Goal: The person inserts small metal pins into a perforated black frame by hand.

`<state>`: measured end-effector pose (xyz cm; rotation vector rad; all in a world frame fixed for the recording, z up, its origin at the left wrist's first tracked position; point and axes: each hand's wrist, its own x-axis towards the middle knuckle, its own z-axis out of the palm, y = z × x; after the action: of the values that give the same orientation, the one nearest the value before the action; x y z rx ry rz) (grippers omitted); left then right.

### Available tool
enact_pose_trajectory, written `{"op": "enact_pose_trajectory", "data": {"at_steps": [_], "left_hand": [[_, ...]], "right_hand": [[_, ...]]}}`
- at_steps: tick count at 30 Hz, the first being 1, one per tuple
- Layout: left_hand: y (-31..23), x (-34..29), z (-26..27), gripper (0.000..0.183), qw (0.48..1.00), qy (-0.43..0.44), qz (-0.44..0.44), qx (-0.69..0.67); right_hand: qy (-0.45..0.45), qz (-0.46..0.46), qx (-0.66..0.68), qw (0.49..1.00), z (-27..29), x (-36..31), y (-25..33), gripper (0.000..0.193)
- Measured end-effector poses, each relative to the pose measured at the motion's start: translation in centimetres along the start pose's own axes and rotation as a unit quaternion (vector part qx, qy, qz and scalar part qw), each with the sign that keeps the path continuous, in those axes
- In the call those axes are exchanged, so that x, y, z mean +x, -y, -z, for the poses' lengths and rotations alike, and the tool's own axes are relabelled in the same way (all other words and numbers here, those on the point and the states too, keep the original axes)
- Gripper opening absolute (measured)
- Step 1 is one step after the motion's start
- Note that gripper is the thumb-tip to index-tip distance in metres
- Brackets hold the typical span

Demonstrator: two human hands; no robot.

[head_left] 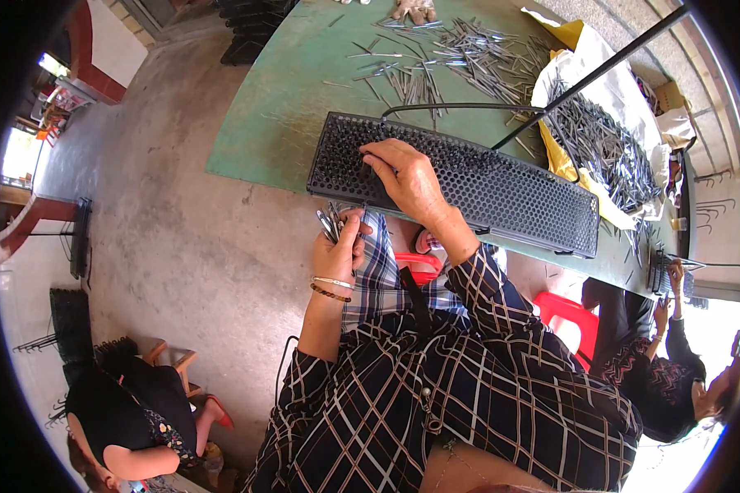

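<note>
A black perforated rack lies along the near edge of a green table. My right hand rests on the rack's left part, fingertips pressed to the holes; whether it pinches a metal piece I cannot tell. My left hand is below the table edge, over my lap, and holds a small bundle of thin metal pieces. Loose metal pieces are scattered across the table beyond the rack.
A heap of metal pieces lies on white and yellow sacking at the right. A long black rod crosses above it. Another person's hand is at the table's far edge. People sit at lower left and right. A red stool is beside me.
</note>
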<state>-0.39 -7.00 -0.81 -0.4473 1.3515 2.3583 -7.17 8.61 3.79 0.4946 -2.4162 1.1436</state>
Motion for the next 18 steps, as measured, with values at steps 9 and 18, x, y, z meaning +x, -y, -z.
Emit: {"op": "enact_pose_trajectory", "data": {"at_steps": [9,18], "left_hand": [[0.0,0.0,0.0,0.02,1.0,0.002,0.003,0.002],[-0.4,0.0,0.0,0.023,0.999,-0.023,-0.026,-0.007]], "right_hand": [[-0.004,0.008,-0.007,1.0,0.1,0.0,0.1,0.016],[0.125,-0.146,0.167,0.967,1.5,-0.1,1.6,0.019]]}}
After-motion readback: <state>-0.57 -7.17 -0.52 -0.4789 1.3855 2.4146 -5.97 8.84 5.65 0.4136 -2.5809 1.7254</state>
